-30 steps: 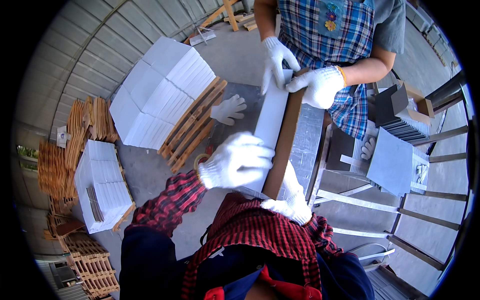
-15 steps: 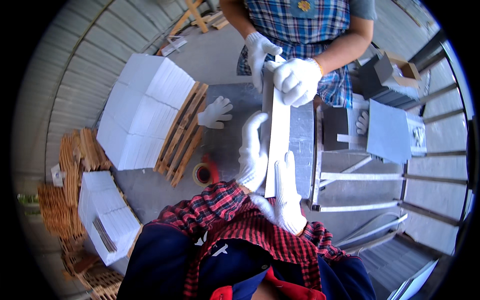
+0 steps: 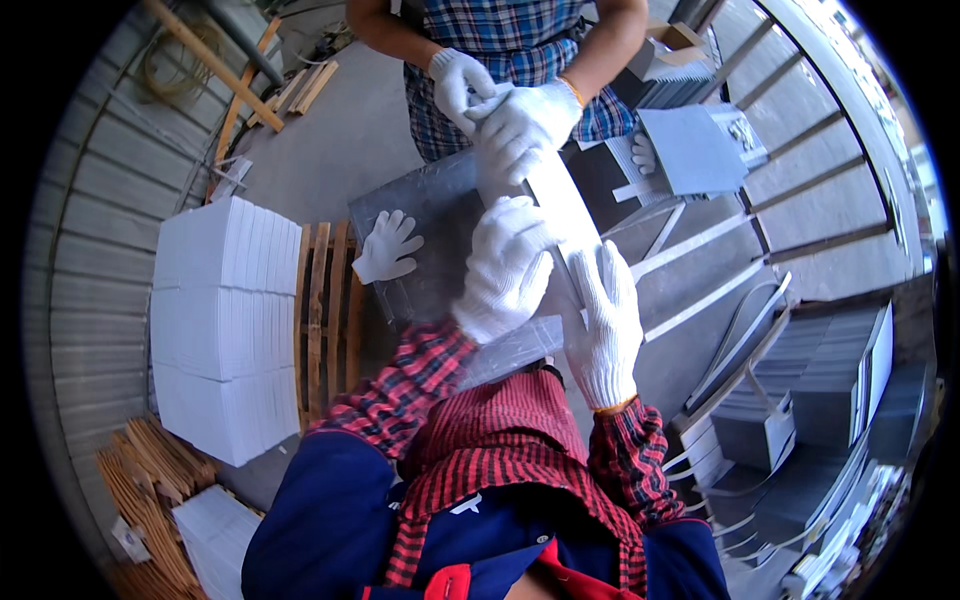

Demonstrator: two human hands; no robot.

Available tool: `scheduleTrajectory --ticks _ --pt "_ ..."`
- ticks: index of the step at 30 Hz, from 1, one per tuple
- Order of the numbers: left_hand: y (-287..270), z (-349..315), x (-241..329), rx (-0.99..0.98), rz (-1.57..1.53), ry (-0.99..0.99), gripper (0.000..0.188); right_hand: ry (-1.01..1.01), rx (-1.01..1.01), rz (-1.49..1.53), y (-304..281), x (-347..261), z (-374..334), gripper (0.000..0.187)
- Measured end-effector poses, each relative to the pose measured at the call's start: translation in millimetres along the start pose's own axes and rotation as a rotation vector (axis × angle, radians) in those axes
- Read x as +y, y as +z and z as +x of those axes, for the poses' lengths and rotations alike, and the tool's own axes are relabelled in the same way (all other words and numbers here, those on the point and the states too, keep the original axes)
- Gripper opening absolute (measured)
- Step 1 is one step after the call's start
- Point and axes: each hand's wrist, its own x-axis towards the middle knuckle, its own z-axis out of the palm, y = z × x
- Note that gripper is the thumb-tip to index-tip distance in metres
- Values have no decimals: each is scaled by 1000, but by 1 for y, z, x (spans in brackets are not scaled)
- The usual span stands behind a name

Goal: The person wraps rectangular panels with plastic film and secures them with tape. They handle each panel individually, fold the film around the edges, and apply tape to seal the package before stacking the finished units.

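A long white strip-like panel [image 3: 565, 200] lies slantwise over the dark table [image 3: 440, 185] between me and a co-worker. My left hand [image 3: 505, 270], in a white knit glove, is closed with curled fingers at the panel's left edge. On the right edge, my gloved right hand [image 3: 607, 325] lies with fingers stretched out along the near end. The co-worker's left gloved hand [image 3: 530, 120] presses over the far end, and the co-worker's other gloved hand [image 3: 460, 88] is beside it. A loose white glove [image 3: 388, 248] rests on the table, left of my left hand.
Stacked white sheets [image 3: 225, 330] stand by a wooden pallet [image 3: 325, 310] at left. Grey panels [image 3: 690, 150] and another glove [image 3: 643, 152] sit at far right, near metal rails [image 3: 700, 250]. More grey stacks [image 3: 800, 400] are at near right; wooden slats [image 3: 150, 480] lie near left.
The view has turned, and the panel now slants from far left to near right. My left fingers, straight before, have curled at its edge. My right hand has moved farther along it.
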Motion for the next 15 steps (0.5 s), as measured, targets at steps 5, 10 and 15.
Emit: scheduleTrajectory --ticks 5,10,15 --pt "-28 48 -27 -613 261 450 62 -35 49 -92 10 -26 -6 55" --pt "9 85 -35 -1083 274 495 38 -44 189 -83 28 -21 -15 49" --pt "13 75 -42 -1078 313 465 40 -286 173 179 20 -24 -48 33"
